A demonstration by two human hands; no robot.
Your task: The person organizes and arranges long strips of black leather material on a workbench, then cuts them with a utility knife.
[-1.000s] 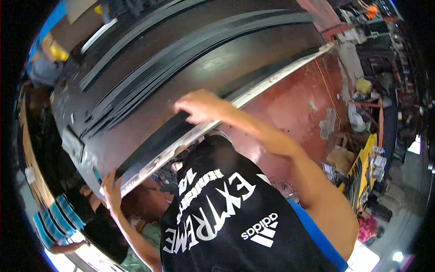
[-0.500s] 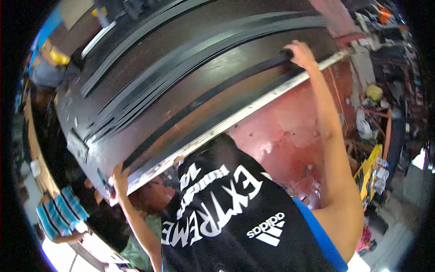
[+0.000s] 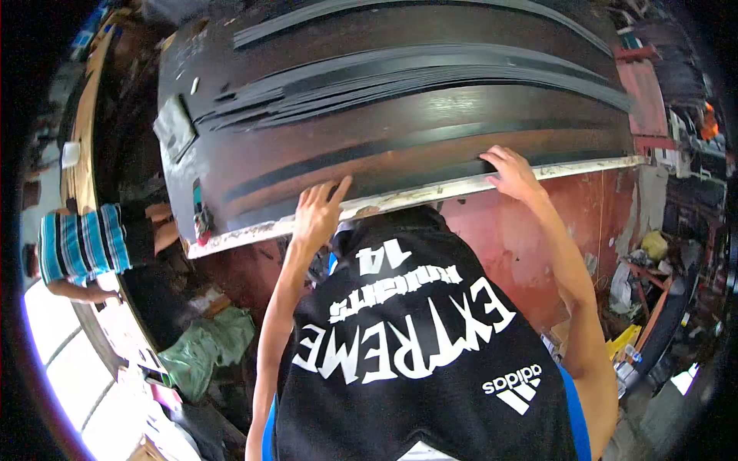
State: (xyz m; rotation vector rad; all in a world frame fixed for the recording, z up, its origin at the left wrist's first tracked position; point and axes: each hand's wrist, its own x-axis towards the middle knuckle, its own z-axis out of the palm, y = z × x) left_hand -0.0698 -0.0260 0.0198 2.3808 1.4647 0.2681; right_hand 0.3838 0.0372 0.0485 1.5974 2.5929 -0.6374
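My left hand (image 3: 317,213) lies palm down at the table's near edge, fingers spread over a dark strip (image 3: 400,178) that runs along the edge. To the right, my right hand (image 3: 513,175) rests on the same edge with bent, parted fingers, its fingertips at that strip. Another long dark strip (image 3: 323,159) lies just beyond, on the brown surface of the table (image 3: 369,107). Farther back is a bundle of long thin dark strips (image 3: 430,74), spread side by side across the tabletop.
A teal and red hand tool (image 3: 201,221) lies at the table's left front corner, with a grey folded piece (image 3: 175,127) behind it. A person in a striped shirt (image 3: 84,242) is at the left, near a green cloth (image 3: 207,346). More strips (image 3: 307,21) lie at the back.
My hands have come closer together, the left moving right and the right moving toward me. The long dark strip stretched between them now lies flat. My view has turned.
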